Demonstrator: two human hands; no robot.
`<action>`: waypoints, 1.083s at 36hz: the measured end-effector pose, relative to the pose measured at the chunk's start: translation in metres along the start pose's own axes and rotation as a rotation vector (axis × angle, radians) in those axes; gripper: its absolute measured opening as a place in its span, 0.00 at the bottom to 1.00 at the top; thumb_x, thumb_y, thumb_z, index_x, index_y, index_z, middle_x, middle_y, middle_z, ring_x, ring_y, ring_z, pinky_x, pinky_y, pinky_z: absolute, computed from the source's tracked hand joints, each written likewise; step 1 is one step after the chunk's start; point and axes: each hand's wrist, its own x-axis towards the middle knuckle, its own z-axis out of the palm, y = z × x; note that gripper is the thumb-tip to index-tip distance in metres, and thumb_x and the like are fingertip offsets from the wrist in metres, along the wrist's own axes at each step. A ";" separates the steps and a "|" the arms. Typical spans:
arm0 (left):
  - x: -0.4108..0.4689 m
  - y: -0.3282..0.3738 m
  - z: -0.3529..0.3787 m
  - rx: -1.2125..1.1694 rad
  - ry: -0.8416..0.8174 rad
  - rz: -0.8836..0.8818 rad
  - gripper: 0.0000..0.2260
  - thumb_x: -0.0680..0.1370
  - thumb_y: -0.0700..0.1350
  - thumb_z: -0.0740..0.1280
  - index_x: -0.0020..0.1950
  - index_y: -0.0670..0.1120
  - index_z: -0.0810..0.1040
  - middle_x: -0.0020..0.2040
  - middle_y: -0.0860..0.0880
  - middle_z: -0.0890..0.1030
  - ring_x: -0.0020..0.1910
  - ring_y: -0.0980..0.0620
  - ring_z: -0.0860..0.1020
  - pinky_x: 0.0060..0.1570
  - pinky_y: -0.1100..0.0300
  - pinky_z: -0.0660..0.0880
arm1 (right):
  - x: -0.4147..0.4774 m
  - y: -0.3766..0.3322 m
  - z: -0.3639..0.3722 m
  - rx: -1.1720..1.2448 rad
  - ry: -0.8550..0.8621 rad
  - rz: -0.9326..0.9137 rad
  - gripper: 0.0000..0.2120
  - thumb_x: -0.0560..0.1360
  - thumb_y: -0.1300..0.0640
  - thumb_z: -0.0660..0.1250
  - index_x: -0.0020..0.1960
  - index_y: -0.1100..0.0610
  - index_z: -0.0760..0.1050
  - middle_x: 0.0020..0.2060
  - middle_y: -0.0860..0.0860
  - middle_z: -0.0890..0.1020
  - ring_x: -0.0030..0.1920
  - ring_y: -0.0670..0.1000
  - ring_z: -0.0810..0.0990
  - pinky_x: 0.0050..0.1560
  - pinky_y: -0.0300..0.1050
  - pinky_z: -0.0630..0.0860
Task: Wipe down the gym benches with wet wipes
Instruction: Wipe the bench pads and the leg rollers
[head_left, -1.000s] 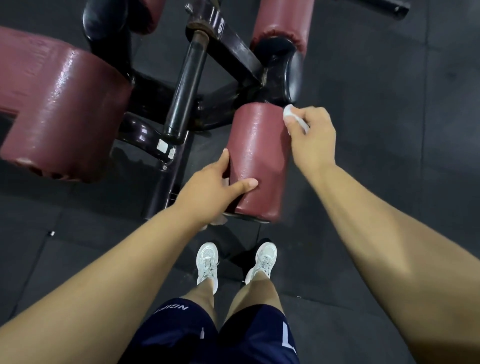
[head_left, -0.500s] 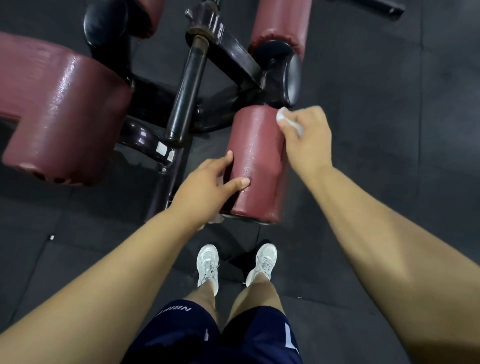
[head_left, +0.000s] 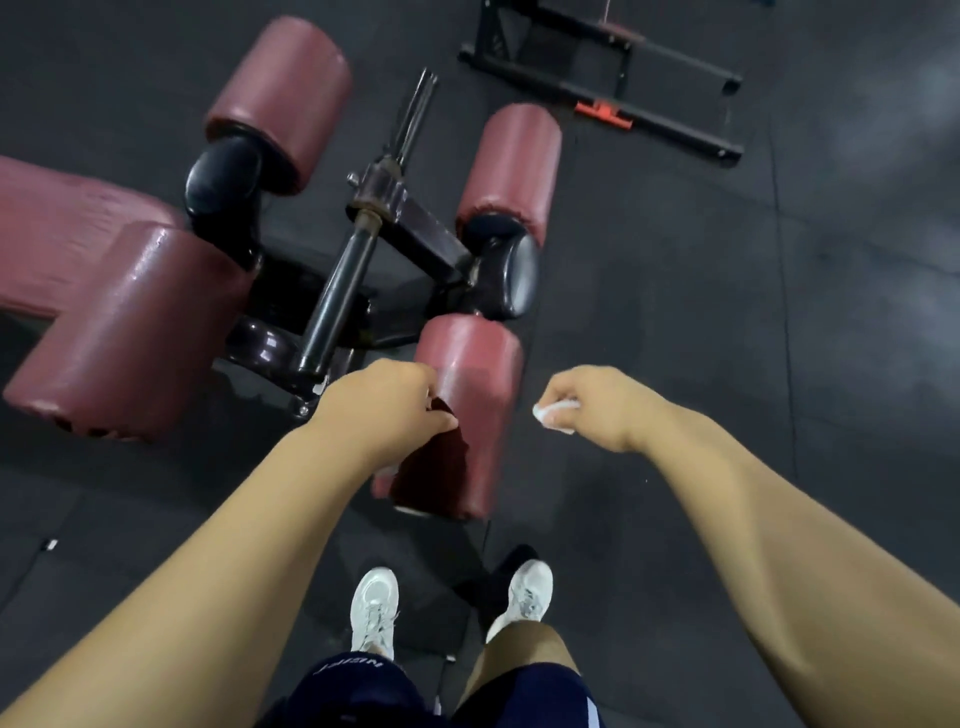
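The near maroon roller pad (head_left: 475, 395) of the gym bench points toward me and shines wet on top. My left hand (head_left: 384, 410) is curled in a loose fist against the pad's left side. A pale scrap (head_left: 387, 472) shows under its heel; I cannot tell what it is. My right hand (head_left: 597, 405) hangs over the floor just right of the pad, off its surface, with fingers closed on a crumpled white wet wipe (head_left: 553, 413).
A larger wet maroon roller (head_left: 124, 332) and the bench seat pad (head_left: 52, 234) lie to the left. Two more rollers (head_left: 280, 98) (head_left: 511, 166) sit farther off on the black steel frame (head_left: 337, 291). Another machine's black base (head_left: 623, 88) is at top right. My white shoes (head_left: 374, 608) stand on dark rubber flooring.
My right hand drew the wipe from the pad's far end toward me and off to the right. My left thumb came off the pad top and the hand curled. The view pulled back.
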 end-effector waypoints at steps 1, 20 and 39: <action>0.002 0.007 -0.002 -0.005 0.012 -0.003 0.16 0.73 0.60 0.66 0.56 0.52 0.76 0.52 0.52 0.77 0.50 0.48 0.76 0.45 0.56 0.72 | -0.001 0.003 -0.008 -0.013 -0.012 -0.002 0.05 0.74 0.53 0.64 0.46 0.48 0.79 0.43 0.43 0.80 0.46 0.45 0.79 0.52 0.46 0.77; 0.059 0.161 0.010 -0.498 0.170 -0.362 0.07 0.75 0.51 0.61 0.48 0.49 0.68 0.40 0.49 0.76 0.33 0.48 0.79 0.36 0.56 0.74 | 0.027 0.102 -0.171 -0.357 0.050 -0.156 0.09 0.78 0.51 0.58 0.53 0.51 0.75 0.50 0.49 0.77 0.48 0.52 0.78 0.49 0.50 0.77; 0.228 0.162 -0.082 -0.547 0.456 -0.424 0.09 0.72 0.46 0.64 0.48 0.57 0.79 0.49 0.51 0.73 0.50 0.50 0.75 0.51 0.57 0.72 | 0.196 0.050 -0.320 -0.399 0.041 -0.407 0.06 0.77 0.49 0.62 0.49 0.47 0.77 0.48 0.46 0.77 0.46 0.50 0.79 0.49 0.50 0.78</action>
